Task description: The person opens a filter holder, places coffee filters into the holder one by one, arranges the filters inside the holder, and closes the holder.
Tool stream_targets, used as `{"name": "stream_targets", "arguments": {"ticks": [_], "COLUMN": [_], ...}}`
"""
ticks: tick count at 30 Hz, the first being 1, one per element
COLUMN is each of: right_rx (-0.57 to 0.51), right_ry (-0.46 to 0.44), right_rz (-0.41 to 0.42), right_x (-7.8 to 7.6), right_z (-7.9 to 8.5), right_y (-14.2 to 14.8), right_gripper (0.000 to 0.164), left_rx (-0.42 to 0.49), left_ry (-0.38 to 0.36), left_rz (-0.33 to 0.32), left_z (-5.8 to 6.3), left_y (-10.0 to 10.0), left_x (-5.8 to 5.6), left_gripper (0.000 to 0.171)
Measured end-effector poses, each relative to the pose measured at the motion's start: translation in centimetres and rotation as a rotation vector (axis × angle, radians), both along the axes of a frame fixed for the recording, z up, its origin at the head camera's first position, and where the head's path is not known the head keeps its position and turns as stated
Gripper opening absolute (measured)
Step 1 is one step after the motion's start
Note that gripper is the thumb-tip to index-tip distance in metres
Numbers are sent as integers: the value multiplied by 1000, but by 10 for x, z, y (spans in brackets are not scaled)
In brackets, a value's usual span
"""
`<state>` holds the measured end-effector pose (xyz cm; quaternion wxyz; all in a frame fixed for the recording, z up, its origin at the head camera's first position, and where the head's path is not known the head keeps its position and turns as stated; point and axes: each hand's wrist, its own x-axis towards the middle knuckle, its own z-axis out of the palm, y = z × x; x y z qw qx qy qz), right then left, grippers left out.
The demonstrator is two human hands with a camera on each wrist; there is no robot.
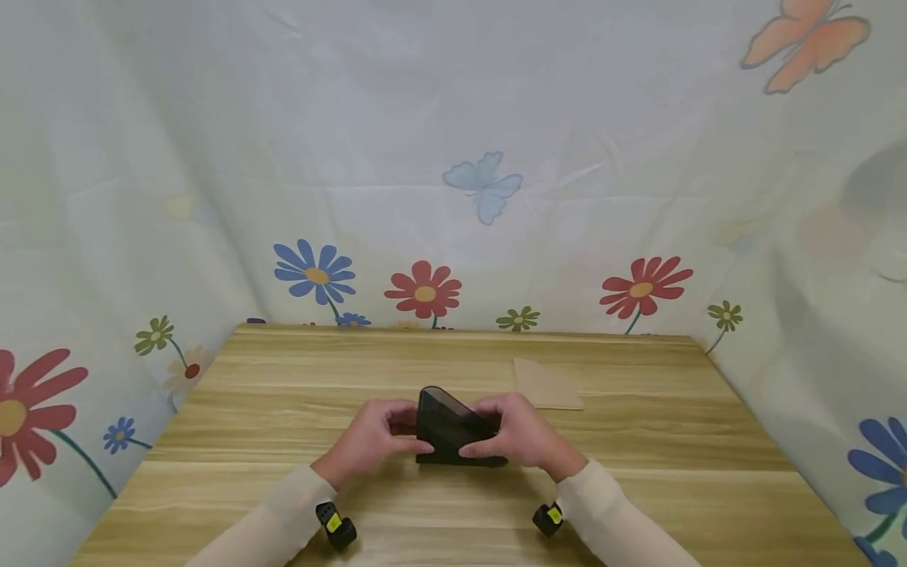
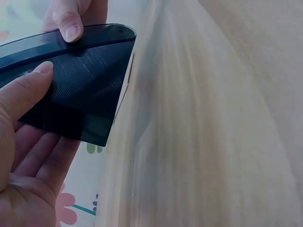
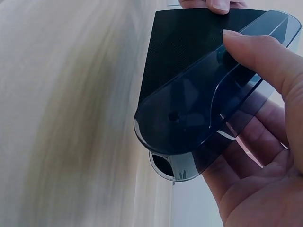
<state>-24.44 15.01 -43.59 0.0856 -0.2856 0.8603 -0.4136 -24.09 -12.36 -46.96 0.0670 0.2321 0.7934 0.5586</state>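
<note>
The wooden tabletop shows yellow-brown grain in light and dark bands running side to side. Right of centre, toward its far edge, a tan sheet lies flat. Whether the dark see-through case touches the wood is unclear.

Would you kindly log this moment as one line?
left hand: grips black case; right hand: grips it too; tan sheet: on table

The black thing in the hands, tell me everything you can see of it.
The black thing looks plastic: a finely ribbed face, a sloping, smoky transparent strip with rounded ends. The left hand grips its taller end, the right hand its lower one. Whether it touches the wooden table is unclear.
</note>
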Motion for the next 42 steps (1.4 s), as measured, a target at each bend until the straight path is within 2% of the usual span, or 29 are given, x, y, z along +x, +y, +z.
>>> {"name": "stream_targets", "arguments": {"ticks": [14,27,33,42], "right_rx": [11,-1,-15,13], "right_ry": [-3,-16,-39,-27], "right_rz": [-1,9,14,7], "right_x": [5,6,7,6], "right_z": [-10,-13,-12,-12], "right_y": [-2,0,0,1], "right_gripper": [33,32,33,34], "left_rx": [-43,-42,-58,-81], "left_ry": [-14,1,-7,-10], "left_rz": [-18,-46,-43,-35], "left_z": [-5,-10,-9,-5], "left_y": [1,4,4,5], "left_x": [6,3,3,6], "left_gripper": [42,40,41,41]}}
